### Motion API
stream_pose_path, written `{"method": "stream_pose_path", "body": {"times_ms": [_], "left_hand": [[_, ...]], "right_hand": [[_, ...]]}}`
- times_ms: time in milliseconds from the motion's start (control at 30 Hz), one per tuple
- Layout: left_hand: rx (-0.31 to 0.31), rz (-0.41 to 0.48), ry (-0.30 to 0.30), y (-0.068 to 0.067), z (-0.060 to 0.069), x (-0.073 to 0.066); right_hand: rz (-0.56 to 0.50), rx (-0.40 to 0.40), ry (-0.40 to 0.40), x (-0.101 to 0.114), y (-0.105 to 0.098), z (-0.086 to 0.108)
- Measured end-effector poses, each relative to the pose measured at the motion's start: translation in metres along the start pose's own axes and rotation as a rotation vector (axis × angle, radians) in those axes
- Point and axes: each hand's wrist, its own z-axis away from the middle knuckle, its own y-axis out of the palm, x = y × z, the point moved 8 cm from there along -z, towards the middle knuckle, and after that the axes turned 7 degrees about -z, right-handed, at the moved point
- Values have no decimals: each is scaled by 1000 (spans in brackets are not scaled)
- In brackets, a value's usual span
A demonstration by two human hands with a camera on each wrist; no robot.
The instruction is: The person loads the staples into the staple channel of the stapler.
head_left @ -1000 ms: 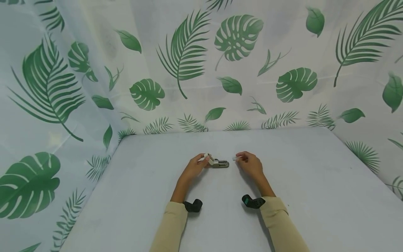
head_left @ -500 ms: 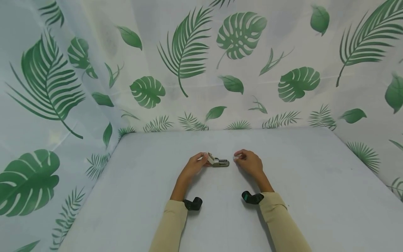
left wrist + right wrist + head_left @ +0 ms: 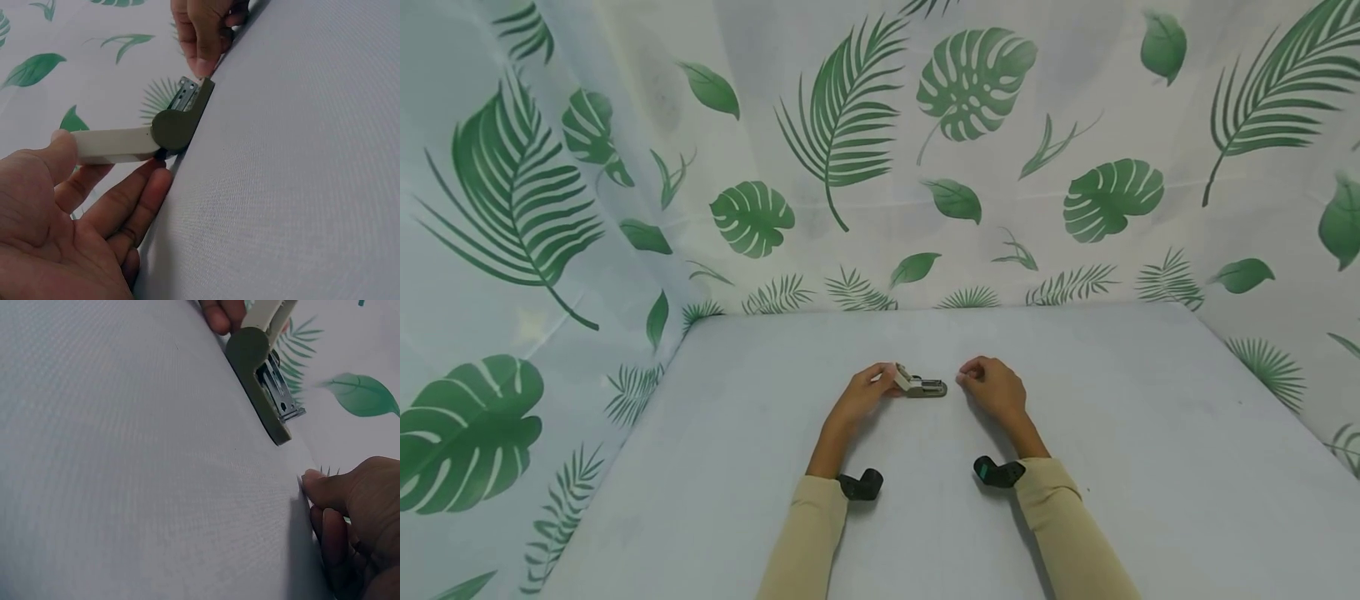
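An opened stapler, with a cream top and olive base, rests on the table (image 3: pixel 917 390). My left hand (image 3: pixel 859 397) grips its raised cream arm (image 3: pixel 119 145) between thumb and fingers, other fingers lying near the hinge (image 3: pixel 174 130). The metal staple channel (image 3: pixel 279 390) is exposed and points toward my right hand (image 3: pixel 996 390). That hand is just right of the base's end, apart from it, thumb and fingertips pinched together low over the tabletop. Only a tiny edge of a small piece shows at the thumb tip (image 3: pixel 307 477); the fingers hide the rest.
The pale tabletop (image 3: pixel 760 500) meets a white leaf-print curtain (image 3: pixel 865 242) at the back, with more curtain on both sides. Black wrist cameras are strapped by the beige sleeves (image 3: pixel 1067 508).
The small shiny piece at my right fingertips has become mostly hidden as that hand shifted slightly. My left hand keeps its grip on the stapler; the head view has moved a little.
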Motion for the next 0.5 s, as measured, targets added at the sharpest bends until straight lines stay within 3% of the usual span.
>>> {"method": "stream_pose_path", "body": {"times_ms": [500], "left_hand": [[-11, -1, -7, 0, 1, -1]], "right_hand": [[12, -20, -28, 0, 1, -2]]}}
